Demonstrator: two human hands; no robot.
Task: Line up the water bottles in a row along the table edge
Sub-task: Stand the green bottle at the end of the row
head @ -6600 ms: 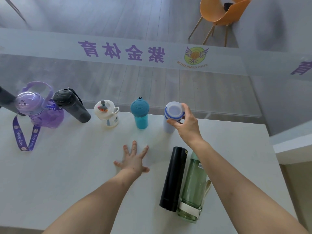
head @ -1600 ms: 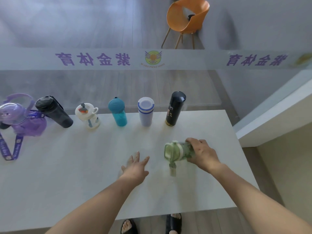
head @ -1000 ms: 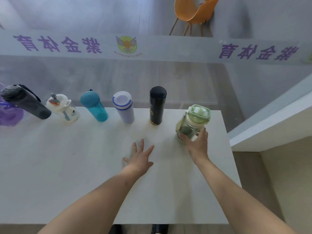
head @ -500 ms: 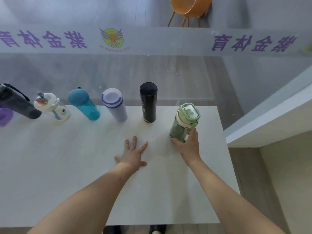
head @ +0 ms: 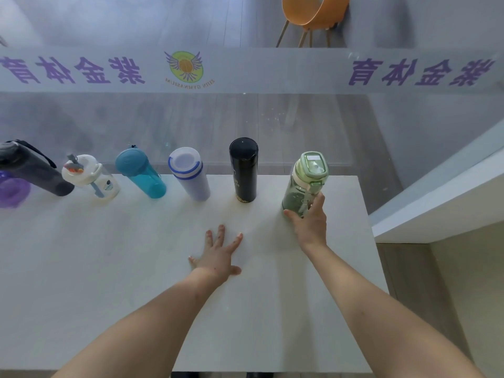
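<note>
Green bottle [head: 305, 184] in right hand [head: 309, 223] ends a seven-bottle row.

Seven water bottles stand along the far edge of one white table [head: 81, 268], spread from nine o'clock to about one o'clock. One of each colour: a purple bottle [head: 12, 190] (cut off by the frame at nine o'clock), a dark grey bottle [head: 30, 170], a clear bottle with a white lid [head: 91, 177], a teal bottle [head: 140, 173], a white bottle with blue bands [head: 189, 173], a black flask [head: 243, 169], a green bottle [head: 304, 184]. Two hands: one left hand [head: 218, 255], one right hand [head: 309, 222]. One orange chair [head: 313, 12] at twelve o'clock.
</note>
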